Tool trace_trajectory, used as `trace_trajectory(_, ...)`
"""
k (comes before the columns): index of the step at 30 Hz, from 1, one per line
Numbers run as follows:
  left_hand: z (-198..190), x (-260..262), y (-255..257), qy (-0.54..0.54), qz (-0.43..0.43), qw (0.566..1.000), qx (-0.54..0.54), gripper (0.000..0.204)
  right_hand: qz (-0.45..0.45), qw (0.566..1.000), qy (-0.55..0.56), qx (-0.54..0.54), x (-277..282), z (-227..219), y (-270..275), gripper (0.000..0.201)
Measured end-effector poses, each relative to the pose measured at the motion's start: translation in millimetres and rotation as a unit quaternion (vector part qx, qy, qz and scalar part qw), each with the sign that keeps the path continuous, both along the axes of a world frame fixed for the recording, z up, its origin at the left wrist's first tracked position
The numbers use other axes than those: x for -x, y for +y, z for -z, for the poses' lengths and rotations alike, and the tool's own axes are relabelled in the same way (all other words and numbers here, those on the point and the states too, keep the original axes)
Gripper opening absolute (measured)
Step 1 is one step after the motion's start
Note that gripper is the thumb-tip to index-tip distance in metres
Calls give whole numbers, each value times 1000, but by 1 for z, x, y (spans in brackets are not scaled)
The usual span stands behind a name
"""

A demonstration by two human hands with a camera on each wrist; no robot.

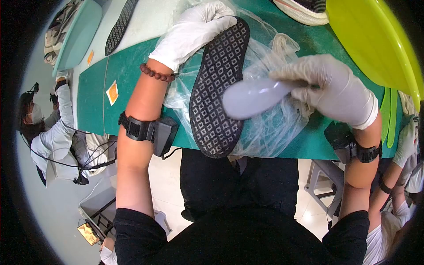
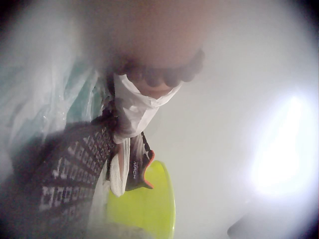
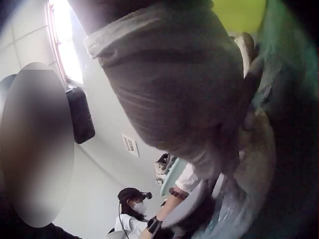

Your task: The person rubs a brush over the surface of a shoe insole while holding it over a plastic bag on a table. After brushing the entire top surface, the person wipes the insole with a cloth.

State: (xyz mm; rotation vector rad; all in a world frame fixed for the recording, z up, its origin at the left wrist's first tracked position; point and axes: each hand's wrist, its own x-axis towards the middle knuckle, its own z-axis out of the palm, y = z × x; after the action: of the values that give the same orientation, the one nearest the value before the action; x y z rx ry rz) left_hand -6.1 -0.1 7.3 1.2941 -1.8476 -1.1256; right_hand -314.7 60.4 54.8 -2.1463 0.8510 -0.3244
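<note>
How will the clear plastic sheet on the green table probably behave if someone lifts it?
The clear plastic sheet would probably be floppy, as it lies in loose, crumpled folds. It should be light for its size, since it looks thin and see-through. Its glossy surface may also feel somewhat slippery.

With the sole (image 1: 219,90) as centre, the plastic sheet (image 1: 276,117) spreads under and around it on the table (image 1: 134,68), with the left hand (image 1: 194,33) at its 12 o'clock end and the right hand (image 1: 333,88) at 3 o'clock, the oval piece (image 1: 254,98) between. A card (image 1: 112,92) lies at 9, a second sole (image 1: 120,28) at 10, and farther out that way a tub (image 1: 84,33) holds shoes (image 1: 57,37). A lone shoe (image 1: 304,13) sits between 1 and 2, the basin (image 1: 380,39) between 2 and 3, and strips (image 1: 388,119) at 3.
</note>
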Motion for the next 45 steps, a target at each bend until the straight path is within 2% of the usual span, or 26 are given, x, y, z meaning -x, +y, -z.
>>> trace_trajectory(3,0,2,0,4,0,1000,10,15,-37,996,-2,-85,7,-6,-5,42)
trace_trajectory(4,0,2,0,6,3,1000,14,15,-42,996,22,-79,9,-7,0,40)
trace_trajectory(7,-1,-1,-2,-7,6,1000,-4,14,-56,998,-16,-11,3,-6,2,40)
trace_trajectory(8,0,-1,-2,-1,8,1000,4,14,-4,998,8,-56,-3,-10,0,39)
trace_trajectory(11,1,0,-3,10,10,1000,11,14,21,999,8,-24,3,-4,-2,38)
trace_trajectory(14,1,-3,-2,5,3,1000,5,15,-108,992,39,-55,4,-10,-1,38)
trace_trajectory(17,3,0,-1,6,1,1000,17,16,-31,998,16,-56,-3,-11,3,37)
trace_trajectory(18,0,1,0,-1,-5,1000,10,16,-22,999,-19,30,-1,-1,-1,39)
trace_trajectory(21,-3,1,2,-7,-4,1000,10,16,35,994,-44,-95,4,0,-3,39)
trace_trajectory(24,-1,0,0,-7,2,1000,9,17,-114,991,52,-42,3,-11,-2,39)
trace_trajectory(28,0,-3,-1,10,11,1000,1,19,-4,997,-19,71,0,1,-2,40)
trace_trajectory(32,-3,1,1,-12,-6,1000,11,18,-72,997,30,-18,4,-7,1,38)
trace_trajectory(35,0,1,0,-4,0,1000,20,18,-42,998,-28,26,0,3,1,37)
trace_trajectory(36,2,0,-1,-8,-1,1000,19,18,-15,994,-55,95,-2,10,-1,37)
trace_trajectory(39,0,0,-1,-13,-2,1000,10,17,56,995,-36,68,-1,9,-4,38)
trace_trajectory(42,-2,1,1,-5,0,1000,8,18,-51,998,13,-43,-2,-7,1,39)
trace_trajectory(45,1,-1,-1,-5,-2,1000,15,18,-13,996,-70,56,-2,9,-2,40)
